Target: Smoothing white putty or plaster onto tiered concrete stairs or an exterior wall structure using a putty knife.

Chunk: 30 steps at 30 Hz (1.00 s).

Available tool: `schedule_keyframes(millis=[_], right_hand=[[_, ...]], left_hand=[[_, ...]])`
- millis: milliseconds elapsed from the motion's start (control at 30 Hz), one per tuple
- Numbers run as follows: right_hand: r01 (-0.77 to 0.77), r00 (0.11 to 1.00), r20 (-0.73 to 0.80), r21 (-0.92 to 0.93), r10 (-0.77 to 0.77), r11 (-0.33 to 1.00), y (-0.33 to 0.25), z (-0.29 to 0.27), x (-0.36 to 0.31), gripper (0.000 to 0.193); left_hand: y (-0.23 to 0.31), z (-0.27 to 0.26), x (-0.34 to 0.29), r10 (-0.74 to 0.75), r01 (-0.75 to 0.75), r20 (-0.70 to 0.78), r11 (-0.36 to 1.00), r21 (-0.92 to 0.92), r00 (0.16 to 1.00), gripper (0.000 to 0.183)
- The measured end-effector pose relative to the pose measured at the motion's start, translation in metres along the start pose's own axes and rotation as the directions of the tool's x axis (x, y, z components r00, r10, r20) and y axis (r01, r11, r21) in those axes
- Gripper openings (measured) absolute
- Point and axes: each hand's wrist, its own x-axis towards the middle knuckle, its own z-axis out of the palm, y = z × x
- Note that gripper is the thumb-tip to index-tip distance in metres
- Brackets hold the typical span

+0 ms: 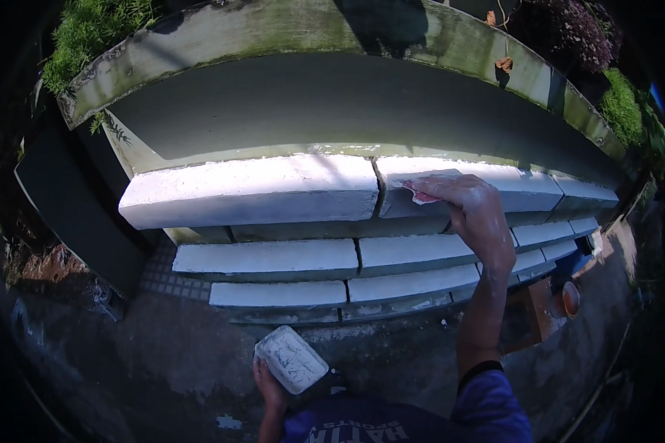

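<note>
My right hand (469, 198), smeared with white, reaches out over the top step of a white-coated block ledge (251, 188). Its fingers are closed on a small, flat pinkish-red piece (423, 196) with white smears, pressed at the ledge's front edge just right of a dark vertical joint. I cannot make out whether this piece is a scraper, sponge or cloth. Lower left, my left hand (267, 382) grips the side of a white rectangular tub (294, 360) streaked with white and grey, held near my body above the ground.
Narrower white steps (273, 257) run below the ledge. A greenish, stained concrete planter wall (310, 40) curves overhead, with green plants (96, 37) at its ends. To the right stand a brown box (528, 314) and an orange bucket (571, 299). A dark panel (81, 192) is at left.
</note>
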Motion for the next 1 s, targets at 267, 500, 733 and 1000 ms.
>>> schedule_keyframes(millis=[267, 500, 733, 1000], right_hand=[[0.02, 0.999, 0.027, -0.004, -0.02, 1.0, 0.024, 0.016, 0.012, 0.045], [0.065, 0.993, -0.103, -0.014, -0.066, 0.998, 0.025, 0.015, 0.01, 0.05], [0.021, 0.999, -0.039, 0.007, -0.021, 1.0, 0.007, -0.001, -0.004, 0.05], [-0.024, 0.998, -0.065, -0.039, 0.022, 0.999, -0.011, 0.008, -0.022, 0.049]], left_hand=[[0.001, 0.005, -0.007, 0.059, -0.057, -0.052, 0.997, 0.047, 0.997, 0.046], [-0.007, -0.002, -0.008, 0.088, -0.087, -0.07, 0.996, 0.019, 0.994, 0.046], [-0.006, 0.003, -0.014, 0.123, -0.119, -0.159, 0.992, 0.032, 0.98, 0.047], [0.011, -0.01, -0.036, 0.134, -0.125, -0.164, 0.99, 0.064, 0.977, 0.047]])
